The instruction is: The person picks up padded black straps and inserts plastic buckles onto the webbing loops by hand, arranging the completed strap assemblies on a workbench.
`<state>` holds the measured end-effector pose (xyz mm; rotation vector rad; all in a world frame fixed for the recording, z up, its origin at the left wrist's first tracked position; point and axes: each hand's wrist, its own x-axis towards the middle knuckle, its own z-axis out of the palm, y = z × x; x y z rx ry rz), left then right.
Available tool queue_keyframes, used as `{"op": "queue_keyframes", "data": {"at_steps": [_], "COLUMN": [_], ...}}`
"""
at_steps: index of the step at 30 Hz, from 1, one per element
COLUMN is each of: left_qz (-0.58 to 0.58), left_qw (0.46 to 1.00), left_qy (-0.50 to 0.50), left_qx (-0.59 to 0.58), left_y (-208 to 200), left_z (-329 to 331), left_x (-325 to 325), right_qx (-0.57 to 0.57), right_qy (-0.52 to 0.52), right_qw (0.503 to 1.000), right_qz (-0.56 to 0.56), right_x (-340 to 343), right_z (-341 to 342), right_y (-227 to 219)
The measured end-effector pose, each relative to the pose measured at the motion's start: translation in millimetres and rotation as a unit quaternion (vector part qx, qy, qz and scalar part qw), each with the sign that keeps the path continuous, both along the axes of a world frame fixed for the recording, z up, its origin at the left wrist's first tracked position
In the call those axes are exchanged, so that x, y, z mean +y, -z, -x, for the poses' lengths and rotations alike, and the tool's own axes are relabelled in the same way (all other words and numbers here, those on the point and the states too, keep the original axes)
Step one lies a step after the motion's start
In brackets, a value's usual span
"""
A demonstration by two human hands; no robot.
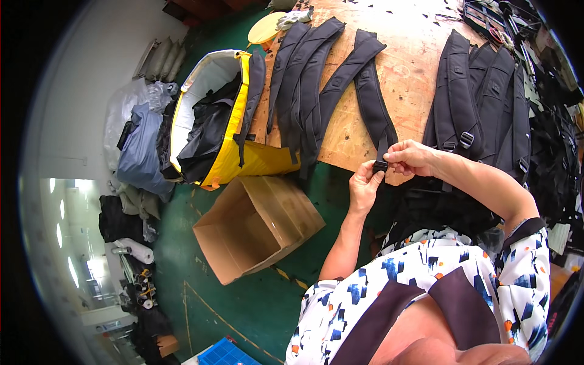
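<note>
A black buckle (380,165) sits at the near end of a padded black shoulder strap (372,91), past the near edge of the wooden table. Pinched between the fingers of my left hand (364,187), the buckle is held from its near side. My right hand (409,158) grips the narrow webbing (382,146) just beside it, thumb and forefinger pressed together. Another padded strap lies crossed over the far end of this one. To the left lies a group of similar black straps (310,79). More straps with buckles (480,97) are piled to the right of my right hand.
The wooden table (413,73) carries scattered dark scraps. Left of it stands a yellow bag (237,131) with black material inside. An open cardboard box (283,210) rests on the green floor. A round yellow stool (266,27) and a glove (294,19) are at the far side.
</note>
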<state>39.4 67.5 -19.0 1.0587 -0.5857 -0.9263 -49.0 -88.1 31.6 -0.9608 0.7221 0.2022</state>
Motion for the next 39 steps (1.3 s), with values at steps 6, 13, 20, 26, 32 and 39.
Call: {"op": "queue_keyframes", "data": {"at_steps": [6,13,20,26,32,39], "left_qz": [0.002,-0.039,-0.032,-0.083,-0.077,-0.030], "left_qw": [1.000,0.999,0.999,0.996,0.997,0.998], "left_qy": [-0.007,0.015,-0.004,0.001,-0.008,-0.006], "left_qx": [-0.023,-0.021,0.023,-0.027,-0.025,0.061], "left_y": [-8.9,0.6,-3.6,-2.0,-6.3,-1.7], "left_z": [1.2,2.2,4.3,8.0,11.9,3.6], "left_x": [-4.5,-7.3,-16.8,-20.2,-24.0,-19.9], "right_qx": [-0.010,-0.026,-0.206,-0.161,-0.131,-0.074], "right_qy": [-0.029,-0.188,-0.187,-0.201,-0.210,0.028], "right_qw": [0.999,0.895,0.645,0.592,0.565,0.824], "right_qz": [-0.027,0.404,0.712,0.764,0.787,0.561], "right_x": [-7.3,-0.8,3.7,12.3,14.1,-0.5], "right_z": [5.9,7.4,14.0,13.7,18.2,11.3], "right_y": [3.0,-15.7,-19.0,-12.0,-10.5,0.0]}}
